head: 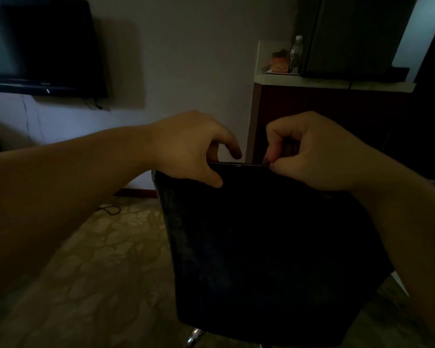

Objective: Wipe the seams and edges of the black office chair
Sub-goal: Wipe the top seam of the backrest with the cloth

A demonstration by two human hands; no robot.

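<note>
The black office chair (261, 247) fills the lower middle of the dim head view, its backrest facing me. My left hand (191, 146) is at the left end of the backrest's top edge (246, 165), thumb pressed on the near face and fingers arched over the far side. My right hand (312, 151) sits at the right of that edge with its fingers curled tight and thumb and fingertips pinching the seam. No cloth is visible in either hand; the dim light hides detail.
A chrome chair leg (195, 335) shows below the seat. A dark wooden cabinet (324, 116) stands just behind the chair, bearing a bottle (296, 54) and a black appliance (349, 36). A TV (40, 46) hangs on the left wall. A cable (109, 210) lies on the patterned floor.
</note>
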